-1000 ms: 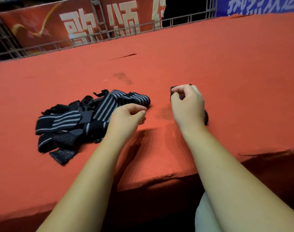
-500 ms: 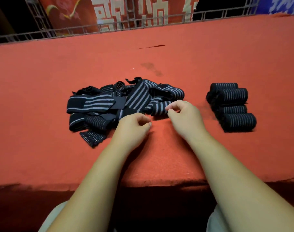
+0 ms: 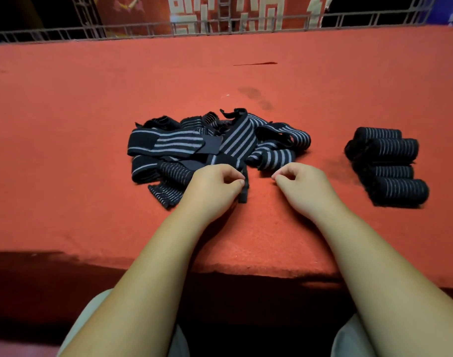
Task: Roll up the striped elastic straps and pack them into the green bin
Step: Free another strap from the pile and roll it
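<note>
red table (image 3: 65, 176), near edge shadowed; left hand (image 3: 215, 188) pinches strap (image 3: 243, 194).

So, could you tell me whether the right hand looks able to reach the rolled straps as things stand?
Probably yes: the right hand holds nothing visible, and only bare red cloth lies between it and the rolled straps to its right.

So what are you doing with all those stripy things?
A person is rolling up striped straps at a red table. The left hand pinches the end of one strap pulled from the loose pile. The right hand sits beside it, fingers curled, holding nothing. Four finished rolls lie side by side off to the right.
</note>
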Motion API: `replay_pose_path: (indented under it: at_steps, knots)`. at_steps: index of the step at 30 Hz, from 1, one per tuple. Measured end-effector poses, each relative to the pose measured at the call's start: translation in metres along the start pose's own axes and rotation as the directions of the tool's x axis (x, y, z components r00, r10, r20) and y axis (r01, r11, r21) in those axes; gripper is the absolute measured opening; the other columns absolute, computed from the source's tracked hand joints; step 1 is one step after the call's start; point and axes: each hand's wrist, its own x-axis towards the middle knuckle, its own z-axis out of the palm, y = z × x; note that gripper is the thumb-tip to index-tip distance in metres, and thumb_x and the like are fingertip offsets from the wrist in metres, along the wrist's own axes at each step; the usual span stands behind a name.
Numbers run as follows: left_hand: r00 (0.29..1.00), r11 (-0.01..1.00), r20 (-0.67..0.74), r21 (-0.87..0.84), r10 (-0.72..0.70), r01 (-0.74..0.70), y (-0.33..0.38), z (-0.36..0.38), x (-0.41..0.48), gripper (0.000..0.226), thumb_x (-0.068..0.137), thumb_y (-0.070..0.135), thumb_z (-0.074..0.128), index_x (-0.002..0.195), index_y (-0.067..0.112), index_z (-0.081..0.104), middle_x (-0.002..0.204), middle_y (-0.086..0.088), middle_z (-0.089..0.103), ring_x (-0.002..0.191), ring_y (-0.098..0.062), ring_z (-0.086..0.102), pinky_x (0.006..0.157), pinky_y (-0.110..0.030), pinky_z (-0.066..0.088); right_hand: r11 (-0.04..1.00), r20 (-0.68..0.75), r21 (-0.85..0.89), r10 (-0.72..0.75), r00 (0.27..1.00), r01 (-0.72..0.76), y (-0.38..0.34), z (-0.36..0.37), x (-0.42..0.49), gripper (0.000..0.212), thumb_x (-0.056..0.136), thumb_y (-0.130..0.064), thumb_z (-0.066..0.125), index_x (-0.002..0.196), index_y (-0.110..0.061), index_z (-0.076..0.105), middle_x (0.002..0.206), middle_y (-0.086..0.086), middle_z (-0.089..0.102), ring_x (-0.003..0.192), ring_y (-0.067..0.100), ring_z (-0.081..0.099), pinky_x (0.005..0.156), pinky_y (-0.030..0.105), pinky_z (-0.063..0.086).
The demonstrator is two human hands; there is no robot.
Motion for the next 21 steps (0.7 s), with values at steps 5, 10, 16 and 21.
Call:
replay_pose_path:
  at_steps: [5,10,16,21]
  knots:
    - [0.997,0.997,-0.067,-0.069,-0.044,0.040,0.000,-0.024,-0.008,0.014,0.096,0.023,0.071,0.091,0.030,0.081,0.073,0.010,0.076,0.064,-0.011,0.074,0.058,-0.027,0.055,1.000,-0.013,0.001,-0.029,0.999,0.029,-0.003,0.001,-0.005,0.020,0.096,-0.019,0.063,0.088,-0.031,0.076,0.104,-0.010,0.077,0.108,0.022,0.067,0.110,0.045,0.047]
    - [0.934,0.999,-0.357,0.021,-0.028,0.038,-0.018,-0.059,-0.006,0.031,0.088,0.008,0.067,0.109,0.027,0.080,0.105,0.010,0.077,0.099,-0.012,0.072,0.093,-0.033,0.057,0.993,-0.056,0.085,-0.076,0.996,0.080,-0.017,0.003,-0.015,0.020,0.097,-0.015,0.062,0.096,-0.028,0.078,0.107,-0.010,0.073,0.105,0.012,0.064,0.089,0.024,0.041]
    - [0.954,0.970,-0.273,0.168,-0.123,0.173,-0.055,-0.078,0.001,0.057,0.091,0.007,0.069,0.146,0.019,0.063,0.144,-0.006,0.066,0.135,-0.026,0.059,0.111,-0.031,0.043,0.964,-0.028,0.116,-0.236,0.971,0.238,-0.048,0.019,-0.035,0.019,0.098,-0.014,0.065,0.098,-0.027,0.079,0.103,-0.014,0.073,0.096,0.003,0.062,0.080,0.009,0.039]
    - [0.938,0.984,-0.335,0.112,-0.095,0.140,-0.064,-0.086,0.005,0.017,0.092,0.018,0.080,0.107,0.027,0.078,0.107,0.008,0.077,0.109,-0.017,0.069,0.089,-0.029,0.046,0.961,0.064,0.091,-0.267,0.962,0.261,-0.061,0.037,-0.044,0.018,0.098,-0.018,0.067,0.102,-0.031,0.079,0.100,-0.016,0.071,0.089,0.000,0.061,0.080,0.000,0.034]
